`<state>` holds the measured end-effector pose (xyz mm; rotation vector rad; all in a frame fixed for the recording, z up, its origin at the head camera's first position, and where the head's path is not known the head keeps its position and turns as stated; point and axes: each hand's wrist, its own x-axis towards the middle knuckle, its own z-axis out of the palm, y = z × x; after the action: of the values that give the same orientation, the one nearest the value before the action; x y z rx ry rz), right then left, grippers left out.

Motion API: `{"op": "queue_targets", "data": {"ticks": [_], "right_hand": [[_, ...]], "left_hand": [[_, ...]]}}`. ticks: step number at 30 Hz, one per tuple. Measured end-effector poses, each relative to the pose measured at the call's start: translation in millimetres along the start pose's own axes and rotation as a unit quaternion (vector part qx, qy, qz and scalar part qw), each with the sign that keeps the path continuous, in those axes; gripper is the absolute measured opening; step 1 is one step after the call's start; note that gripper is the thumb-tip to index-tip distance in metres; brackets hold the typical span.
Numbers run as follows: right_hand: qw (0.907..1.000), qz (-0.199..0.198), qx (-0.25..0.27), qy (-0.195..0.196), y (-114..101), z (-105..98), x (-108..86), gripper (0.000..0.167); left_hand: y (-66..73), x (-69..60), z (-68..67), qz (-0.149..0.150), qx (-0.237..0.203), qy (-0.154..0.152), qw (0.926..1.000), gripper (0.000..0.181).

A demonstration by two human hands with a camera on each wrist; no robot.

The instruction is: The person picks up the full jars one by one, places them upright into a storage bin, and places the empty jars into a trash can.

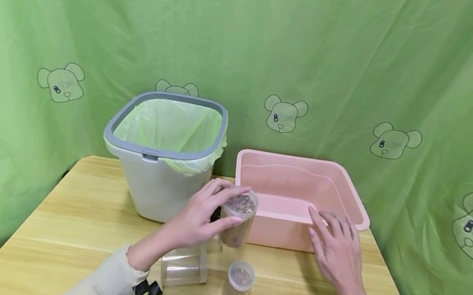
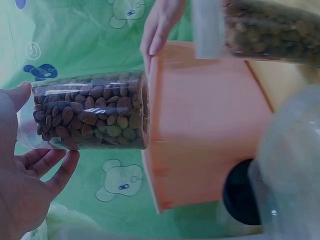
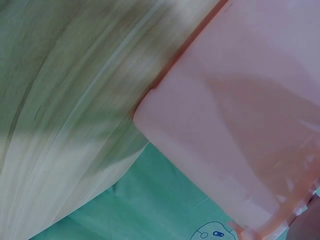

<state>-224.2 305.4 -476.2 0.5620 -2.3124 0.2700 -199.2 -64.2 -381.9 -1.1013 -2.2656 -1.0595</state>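
My left hand [image 1: 202, 209] holds a clear jar of almonds [image 1: 237, 223] above the table, thumb and fingers around its top end. In the left wrist view the almonds [image 2: 87, 112] show through the jar's wall. Over the front rim of the pink basin [image 1: 283, 233] lies my right hand [image 1: 338, 251], fingers extended and nothing in its grasp. A second jar [image 1: 238, 284] with brown contents stands upright on the table. Left of it, a clear container [image 1: 185, 267] lies on its side, partly behind my left wrist.
A grey-rimmed bin [image 1: 161, 176] with a green liner bag stands at the back left, beside the basin. The left wrist view shows a round black piece [image 2: 241, 192] near the clear container. A green curtain [image 1: 252, 56] hangs behind the wooden table [image 1: 62, 233].
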Motion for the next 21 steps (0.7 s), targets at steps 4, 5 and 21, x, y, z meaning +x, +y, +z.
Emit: {"op": "queue_targets", "data": {"ticks": [4,5,21], "right_hand": [[1.0000,0.000,0.000,0.001,-0.3,-0.8,-1.2,0.058],[1.0000,0.000,0.000,0.001,-0.4,-1.0,-1.5,0.058],[1.0000,0.004,0.003,0.000,-0.8,-0.5,-3.5,0.059]], "left_hand": [[3.0,14.1,-1.4,0.004,-0.001,0.007,1.0000,0.059],[3.5,17.6,-1.5,0.003,-0.002,0.009,1.0000,0.058],[-10.3,83.4,10.4,-0.023,0.009,0.032,0.9992,0.054]]}}
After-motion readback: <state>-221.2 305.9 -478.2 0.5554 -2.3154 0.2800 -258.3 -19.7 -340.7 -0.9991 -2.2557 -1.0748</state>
